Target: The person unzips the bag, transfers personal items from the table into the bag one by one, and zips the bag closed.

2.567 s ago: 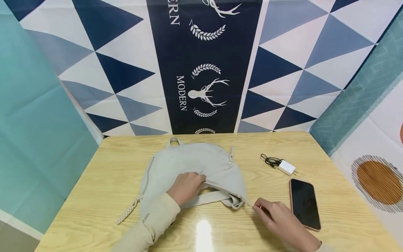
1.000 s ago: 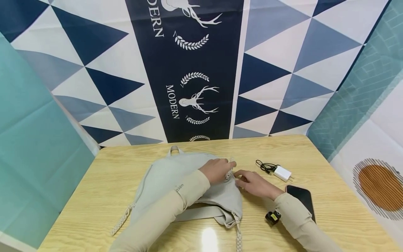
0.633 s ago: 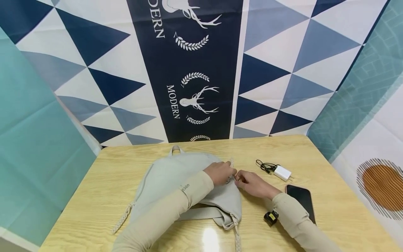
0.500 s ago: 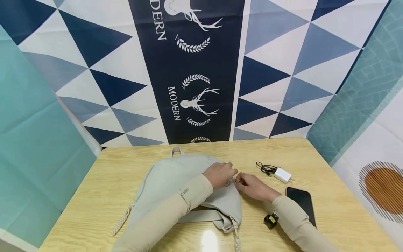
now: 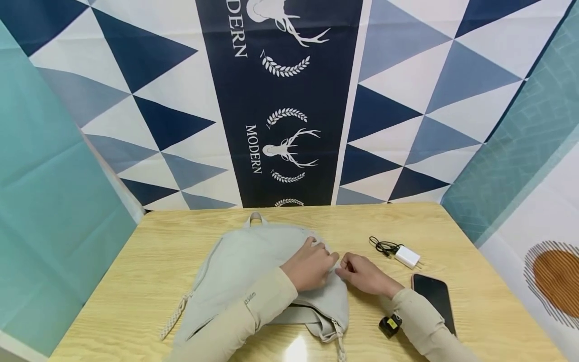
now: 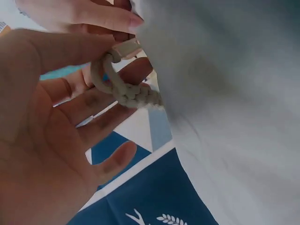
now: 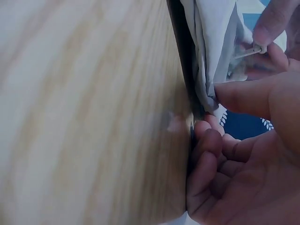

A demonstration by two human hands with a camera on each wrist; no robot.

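Hands meet at the zipper pull on the right side of a grey bag.

Left hand (image 5: 311, 264) rests on the grey bag (image 5: 244, 261), which lies near the middle of the counter (image 5: 452, 221); its fingers are fairly straight, with the braided cord pull (image 6: 124, 91) lying across them in the left wrist view. Right hand (image 5: 362, 274) sits just beside it, toward the counter's right edge, thumb and forefinger pinching the small metal tab (image 7: 246, 51) at the bag's edge. Beyond it lie a white charger (image 5: 406, 256) and a dark phone (image 5: 435, 301), partly covered by the right sleeve. Exactly where the tab joins the zipper is hidden by fingers and folded fabric.
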